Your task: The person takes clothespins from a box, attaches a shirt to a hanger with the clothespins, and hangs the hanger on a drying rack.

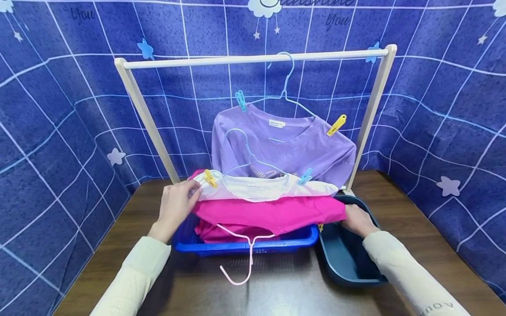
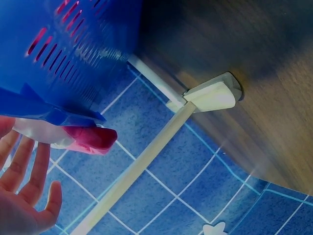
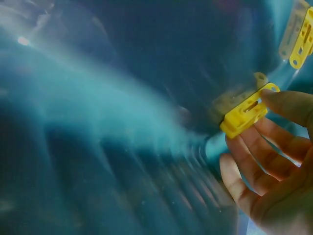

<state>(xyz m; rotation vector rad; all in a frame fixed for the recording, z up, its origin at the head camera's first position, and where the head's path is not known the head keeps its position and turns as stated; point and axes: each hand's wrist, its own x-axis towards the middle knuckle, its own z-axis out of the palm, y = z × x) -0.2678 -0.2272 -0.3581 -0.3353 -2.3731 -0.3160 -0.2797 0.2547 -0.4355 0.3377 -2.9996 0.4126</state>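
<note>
Yellow clip (image 3: pixel 248 112), right hand (image 1: pixel 357 219) pinching it, left hand (image 1: pixel 177 205) gripping pink shirt (image 1: pixel 269 213)

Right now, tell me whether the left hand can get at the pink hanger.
Probably yes: the pink hanger has its hook uncovered before the blue basket; the left hand would just need to leave the white-and-pink shirt.

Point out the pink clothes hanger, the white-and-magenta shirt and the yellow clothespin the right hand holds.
Pink clothes hanger (image 1: pixel 251 242): head view, where its arms meet the hook.
White-and-magenta shirt (image 1: pixel 269 211): head view, magenta fabric.
Yellow clothespin (image 3: pixel 244 114): right wrist view, body middle.
</note>
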